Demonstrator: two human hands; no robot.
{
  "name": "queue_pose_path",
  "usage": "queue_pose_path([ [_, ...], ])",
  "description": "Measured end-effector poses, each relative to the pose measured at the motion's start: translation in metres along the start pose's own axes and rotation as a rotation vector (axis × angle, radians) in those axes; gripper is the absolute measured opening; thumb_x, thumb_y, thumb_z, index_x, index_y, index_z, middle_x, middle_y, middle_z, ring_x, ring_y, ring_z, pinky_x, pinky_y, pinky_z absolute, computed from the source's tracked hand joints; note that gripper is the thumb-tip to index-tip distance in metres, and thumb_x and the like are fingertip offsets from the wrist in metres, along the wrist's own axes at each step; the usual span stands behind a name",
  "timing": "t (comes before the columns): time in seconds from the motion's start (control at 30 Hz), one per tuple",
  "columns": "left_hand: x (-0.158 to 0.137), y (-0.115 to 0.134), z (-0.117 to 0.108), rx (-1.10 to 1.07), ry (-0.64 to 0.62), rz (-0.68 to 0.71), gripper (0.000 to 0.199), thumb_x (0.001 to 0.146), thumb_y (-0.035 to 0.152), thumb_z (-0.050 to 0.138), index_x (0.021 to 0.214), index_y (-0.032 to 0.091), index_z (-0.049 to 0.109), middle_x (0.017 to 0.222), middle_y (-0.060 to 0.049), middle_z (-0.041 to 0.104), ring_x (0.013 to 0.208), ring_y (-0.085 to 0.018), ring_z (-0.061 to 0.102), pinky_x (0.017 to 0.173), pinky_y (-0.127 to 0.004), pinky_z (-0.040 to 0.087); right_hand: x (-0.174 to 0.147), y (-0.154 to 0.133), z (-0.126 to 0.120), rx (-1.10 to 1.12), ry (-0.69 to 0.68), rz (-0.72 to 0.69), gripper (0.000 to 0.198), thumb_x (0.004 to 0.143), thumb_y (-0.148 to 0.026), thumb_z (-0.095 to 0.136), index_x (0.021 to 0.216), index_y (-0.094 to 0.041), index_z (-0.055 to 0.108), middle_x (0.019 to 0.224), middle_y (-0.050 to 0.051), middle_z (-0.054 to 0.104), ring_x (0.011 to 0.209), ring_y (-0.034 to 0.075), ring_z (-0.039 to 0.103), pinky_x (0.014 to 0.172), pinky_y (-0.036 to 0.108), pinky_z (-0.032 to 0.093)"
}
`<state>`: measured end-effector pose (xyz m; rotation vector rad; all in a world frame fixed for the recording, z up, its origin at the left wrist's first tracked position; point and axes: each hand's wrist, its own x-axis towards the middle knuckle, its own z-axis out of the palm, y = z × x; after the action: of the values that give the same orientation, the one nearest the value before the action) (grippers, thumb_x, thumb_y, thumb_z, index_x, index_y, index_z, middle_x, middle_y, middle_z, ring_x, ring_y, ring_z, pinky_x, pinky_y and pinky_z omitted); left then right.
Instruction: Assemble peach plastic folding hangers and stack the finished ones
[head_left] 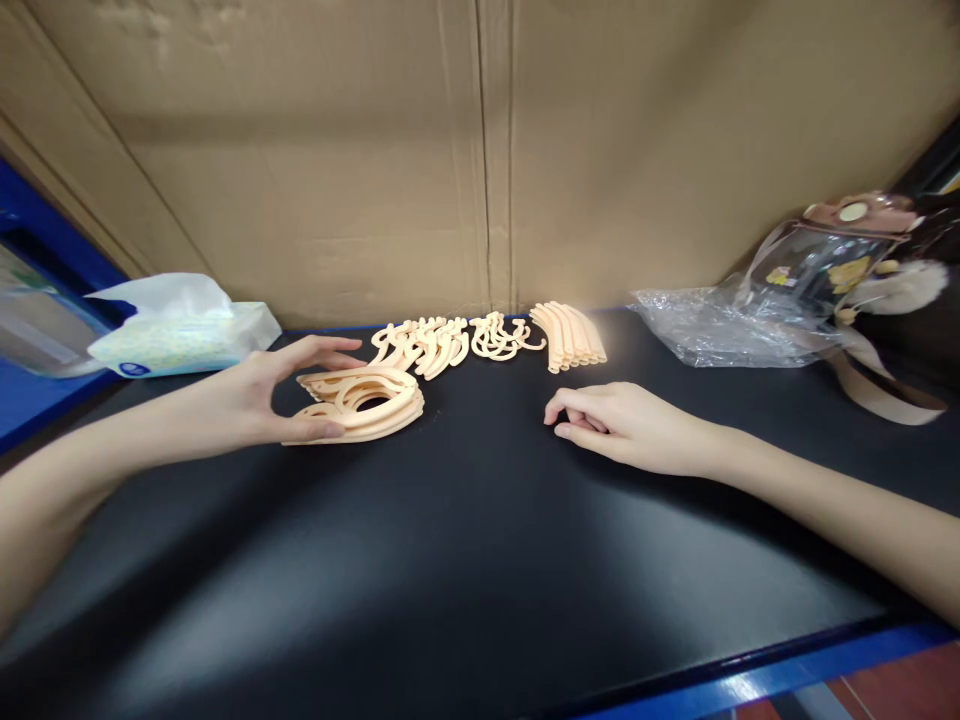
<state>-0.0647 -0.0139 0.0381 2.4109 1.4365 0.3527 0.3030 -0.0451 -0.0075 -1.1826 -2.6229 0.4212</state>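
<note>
My left hand [281, 390] spans the left end of a stack of flat, curved beige pieces with open cut-outs [386, 405]. Its thumb lies against the front of the stack, while the fingers stretch out above the back edge, apart from the thumb. To the right, my right hand [622, 425] rests low over the black table with its fingers loosely curled in and nothing visible in them. Behind the hands lie a row of curved beige pieces [420, 345], a small heap of thin hook-shaped pieces [496, 337] and a bundle of ribbed curved strips [568, 337].
A tissue pack [184, 335] stands at the left back. Crumpled clear plastic [735, 325] lies at the right, beside a transparent bag [817, 260] with a strap [885, 385]. A cardboard wall [337, 150] closes off the back of the black table [450, 580].
</note>
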Motion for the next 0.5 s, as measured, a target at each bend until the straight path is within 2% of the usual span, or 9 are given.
queue_pose_path([
  [0.3,0.0006,0.0047,0.0010,0.003,-0.049,-0.002,0.071,0.078,0.057,0.062,0.135,0.023,0.038,0.133,-0.006,0.053,0.118,-0.027,0.050,0.101,-0.047,0.037,-0.0003,0.0005,0.0008,0.006,-0.003,0.005,0.015,0.092,-0.026,0.045,0.099,-0.019,0.057,0.063,-0.005,0.051,0.058,0.011,0.048,0.058,0.023,0.032],
  [0.5,0.0013,0.0033,0.0018,0.007,-0.050,-0.011,0.068,0.079,0.057,0.060,0.135,0.025,0.038,0.131,-0.005,0.054,0.117,-0.026,0.050,0.102,-0.049,0.036,-0.0012,0.0012,0.0005,0.014,-0.005,0.000,0.015,0.092,-0.026,0.045,0.099,-0.019,0.057,0.064,-0.004,0.052,0.058,0.012,0.048,0.058,0.023,0.033],
])
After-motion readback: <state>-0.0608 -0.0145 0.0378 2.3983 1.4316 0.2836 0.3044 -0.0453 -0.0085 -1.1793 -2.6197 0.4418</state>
